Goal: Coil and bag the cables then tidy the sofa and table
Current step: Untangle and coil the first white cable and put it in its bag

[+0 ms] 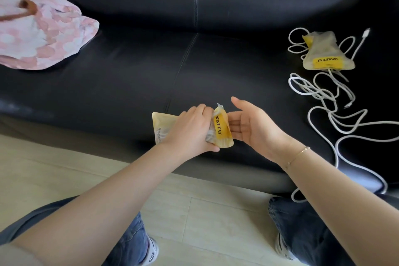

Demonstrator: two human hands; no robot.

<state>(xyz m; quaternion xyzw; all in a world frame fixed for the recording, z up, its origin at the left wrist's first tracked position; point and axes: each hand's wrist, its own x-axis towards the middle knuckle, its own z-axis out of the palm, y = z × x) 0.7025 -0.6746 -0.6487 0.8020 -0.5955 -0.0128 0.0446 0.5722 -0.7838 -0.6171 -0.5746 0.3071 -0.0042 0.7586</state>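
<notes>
A home living room: a black leather sofa [151, 67] with a pink flowered cushion [41, 34] at its left end, standing on a pale wood-plank floor [194, 207].

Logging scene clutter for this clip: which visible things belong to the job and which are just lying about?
Job:
yellow pouch, gripped by left hand
right hand, open beside it
second pouch
loose white cables
black sofa

Lying about:
pink cushion
</notes>
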